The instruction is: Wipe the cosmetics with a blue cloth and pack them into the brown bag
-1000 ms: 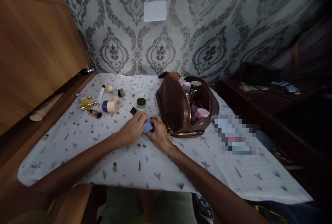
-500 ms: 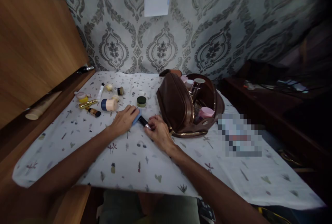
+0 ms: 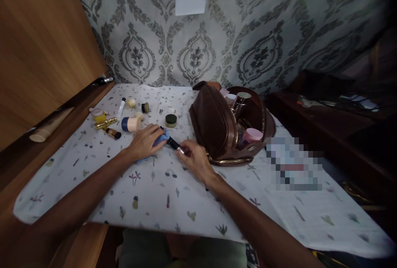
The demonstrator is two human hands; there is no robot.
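Observation:
My left hand (image 3: 145, 140) is closed on a small blue cloth (image 3: 161, 138), pressed around one end of a slim black tube (image 3: 173, 144) with a silver tip. My right hand (image 3: 194, 158) pinches the tube's silver end, just left of an open brown leather pouch (image 3: 217, 125). Both hands rest low over the white patterned tablecloth (image 3: 173, 185). Inside the pouch stand a silver-capped bottle (image 3: 240, 101) and a pink jar (image 3: 252, 135).
Loose cosmetics lie at the back left: a dark green jar (image 3: 170, 120), a blue-and-beige bottle (image 3: 130, 124), gold tubes (image 3: 106, 123), a white tube (image 3: 120, 108). A wooden headboard (image 3: 40, 53) rises on the left, dark furniture (image 3: 325, 111) on the right, patterned wall behind.
My hands have drawn apart: the left slid the blue cloth leftward along the black tube, uncovering it, while the right kept hold of the silver end. The camera tilted slightly.

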